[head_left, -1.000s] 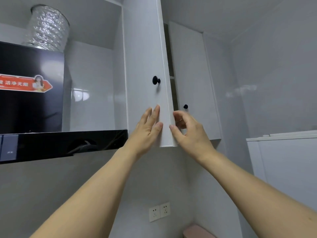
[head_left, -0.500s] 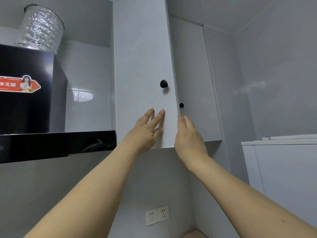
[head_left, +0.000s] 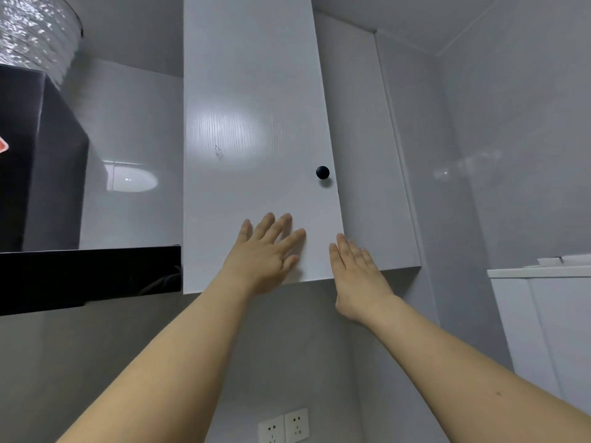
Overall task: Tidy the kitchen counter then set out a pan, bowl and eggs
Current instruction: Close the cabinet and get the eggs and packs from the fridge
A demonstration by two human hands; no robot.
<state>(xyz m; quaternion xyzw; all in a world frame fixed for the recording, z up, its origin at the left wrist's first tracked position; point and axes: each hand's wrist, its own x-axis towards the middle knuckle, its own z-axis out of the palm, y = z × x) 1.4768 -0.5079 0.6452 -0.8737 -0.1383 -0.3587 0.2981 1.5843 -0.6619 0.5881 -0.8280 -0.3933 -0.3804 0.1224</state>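
I look up at a white wall cabinet. Its left door [head_left: 249, 148], with a round black knob [head_left: 322, 172], now faces me and lies nearly flush with the right door [head_left: 374, 174]. My left hand [head_left: 267, 254] presses flat on the lower part of the left door, fingers straight and spread. Straight fingers of my right hand [head_left: 355, 273] touch the lower edge where the two doors meet. Neither hand holds anything. No pan, bowl or eggs are in view.
A black range hood [head_left: 41, 193] with a silver foil duct [head_left: 35, 36] hangs at the left. A double wall socket [head_left: 284, 426] sits low on the grey wall. A white appliance top [head_left: 540, 271] shows at the right.
The left cabinet door has swung from edge-on and ajar to almost closed. My right hand let go of its edge and straightened. My left hand stayed flat on the door, pushing it.
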